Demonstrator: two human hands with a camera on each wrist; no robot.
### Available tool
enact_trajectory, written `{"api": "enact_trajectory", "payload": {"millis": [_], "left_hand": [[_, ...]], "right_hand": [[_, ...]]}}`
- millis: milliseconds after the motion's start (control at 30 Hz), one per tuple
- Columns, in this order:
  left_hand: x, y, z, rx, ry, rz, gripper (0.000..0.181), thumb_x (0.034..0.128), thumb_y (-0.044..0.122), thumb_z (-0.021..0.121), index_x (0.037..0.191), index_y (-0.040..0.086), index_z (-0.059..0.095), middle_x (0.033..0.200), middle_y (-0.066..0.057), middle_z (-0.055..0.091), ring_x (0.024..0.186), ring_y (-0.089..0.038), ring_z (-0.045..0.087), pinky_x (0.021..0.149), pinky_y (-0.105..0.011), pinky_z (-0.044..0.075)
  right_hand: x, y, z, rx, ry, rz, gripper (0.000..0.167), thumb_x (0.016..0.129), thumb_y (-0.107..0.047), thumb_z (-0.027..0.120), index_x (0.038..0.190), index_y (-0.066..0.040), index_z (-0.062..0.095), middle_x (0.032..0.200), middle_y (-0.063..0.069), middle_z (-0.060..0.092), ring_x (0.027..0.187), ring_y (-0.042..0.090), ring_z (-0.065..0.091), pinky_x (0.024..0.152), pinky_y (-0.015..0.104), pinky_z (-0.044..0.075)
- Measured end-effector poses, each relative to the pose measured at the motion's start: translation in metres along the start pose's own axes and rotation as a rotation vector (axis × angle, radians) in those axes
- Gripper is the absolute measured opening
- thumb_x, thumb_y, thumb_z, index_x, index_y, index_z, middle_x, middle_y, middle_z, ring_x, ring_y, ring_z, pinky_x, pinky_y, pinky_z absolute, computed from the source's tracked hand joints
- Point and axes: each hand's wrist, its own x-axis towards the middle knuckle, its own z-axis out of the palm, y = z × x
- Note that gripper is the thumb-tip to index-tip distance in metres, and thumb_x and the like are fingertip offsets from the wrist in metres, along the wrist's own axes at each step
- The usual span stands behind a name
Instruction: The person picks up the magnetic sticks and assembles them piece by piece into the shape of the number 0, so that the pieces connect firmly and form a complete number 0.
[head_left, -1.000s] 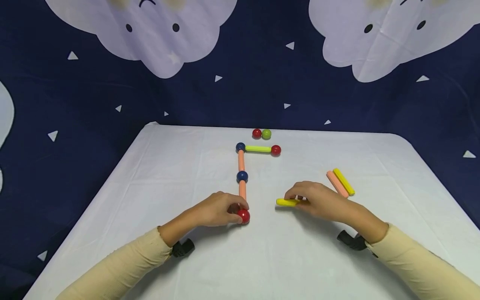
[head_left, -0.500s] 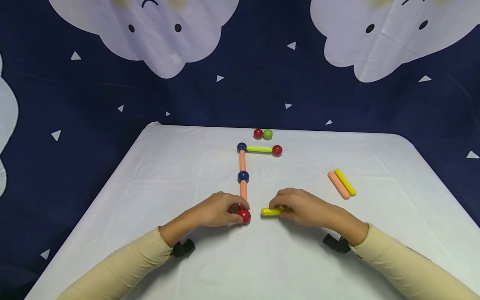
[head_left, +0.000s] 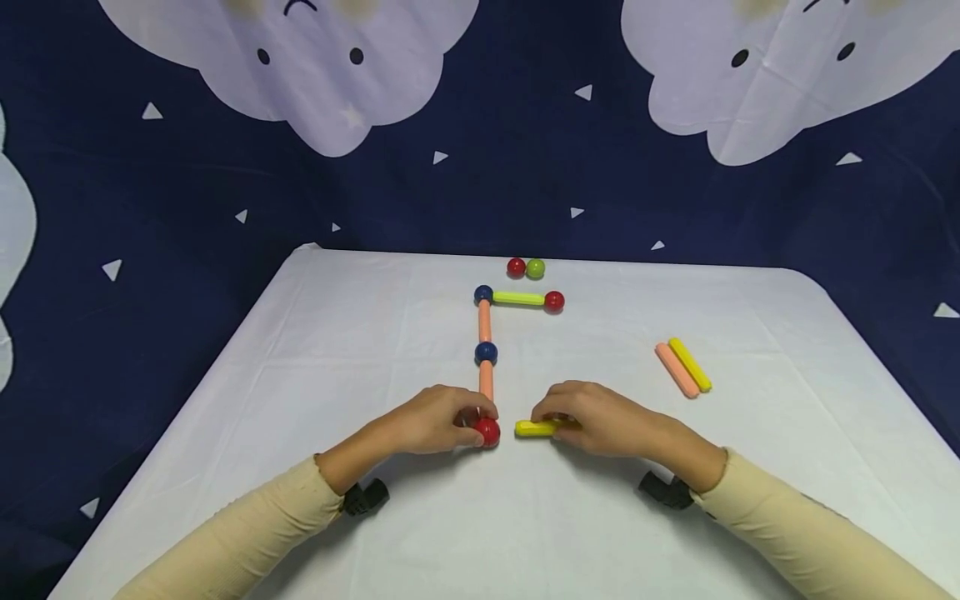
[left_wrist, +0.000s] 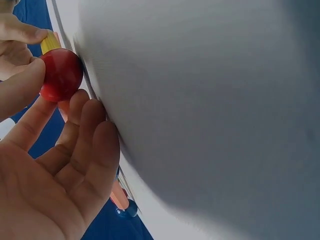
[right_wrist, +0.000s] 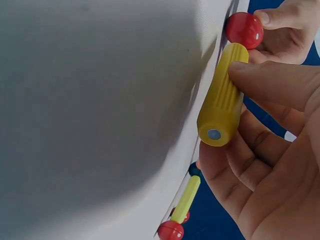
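The left hand [head_left: 431,419] pinches a red ball [head_left: 487,432] at the near end of a line of orange rods [head_left: 485,322] and blue balls [head_left: 486,352]. To its right, the right hand [head_left: 607,419] holds a yellow rod [head_left: 531,428] between thumb and fingers, its free end pointing at the red ball with a small gap in the head view. A metal disc shows in the rod's near end [right_wrist: 214,134] in the right wrist view. At the line's far end, a blue ball [head_left: 483,294] joins a lime rod [head_left: 519,298] ending in another red ball [head_left: 554,302].
A loose red ball [head_left: 516,267] and a green ball [head_left: 535,268] lie together near the back edge of the white table [head_left: 360,333]. On the right, an orange rod [head_left: 677,370] and a yellow rod [head_left: 690,364] lie side by side.
The right hand has moved left and slightly nearer the front edge with the yellow rod, closing most of the distance to the red ball. The left hand has stayed at the red ball.
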Motion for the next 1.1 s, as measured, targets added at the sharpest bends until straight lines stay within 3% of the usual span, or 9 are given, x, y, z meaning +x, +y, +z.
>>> {"api": "enact_trajectory", "payload": {"millis": [100, 333, 600, 1100], "left_hand": [[0.000, 0.000, 0.000, 0.004, -0.001, 0.003, 0.027, 0.0890, 0.014, 0.074, 0.115, 0.016, 0.069, 0.099, 0.001, 0.072, 0.086, -0.012, 0.061, 0.079, -0.029, 0.051], [0.003, 0.002, -0.002, 0.008, -0.006, 0.006, 0.026, 0.0890, 0.014, 0.074, 0.114, 0.015, 0.070, 0.100, 0.001, 0.072, 0.086, -0.012, 0.060, 0.079, -0.028, 0.051], [0.003, 0.000, -0.001, 0.006, -0.014, 0.006, 0.025, 0.0888, 0.013, 0.073, 0.114, 0.016, 0.069, 0.096, 0.001, 0.071, 0.084, -0.011, 0.059, 0.077, -0.027, 0.050], [0.004, -0.001, 0.000, 0.000, -0.028, 0.003, 0.025, 0.0888, 0.013, 0.074, 0.113, 0.017, 0.069, 0.095, 0.000, 0.072, 0.083, -0.012, 0.059, 0.076, -0.028, 0.049]], "right_hand": [[0.002, -0.001, 0.000, 0.005, 0.004, -0.021, 0.028, 0.087, -0.006, 0.073, 0.111, -0.018, 0.072, 0.103, -0.007, 0.070, 0.092, 0.007, 0.061, 0.086, 0.029, 0.055], [0.005, -0.002, 0.001, 0.009, -0.001, 0.018, 0.028, 0.087, -0.008, 0.073, 0.112, -0.020, 0.071, 0.104, -0.009, 0.070, 0.093, 0.005, 0.059, 0.087, 0.028, 0.055], [0.011, -0.007, 0.008, 0.041, -0.031, -0.016, 0.027, 0.088, -0.010, 0.072, 0.114, -0.020, 0.070, 0.104, -0.010, 0.068, 0.091, 0.004, 0.057, 0.086, 0.025, 0.053], [0.009, -0.006, 0.008, 0.052, -0.036, 0.007, 0.025, 0.090, -0.014, 0.071, 0.115, -0.020, 0.070, 0.106, -0.010, 0.069, 0.093, 0.004, 0.058, 0.089, 0.028, 0.054]]}}
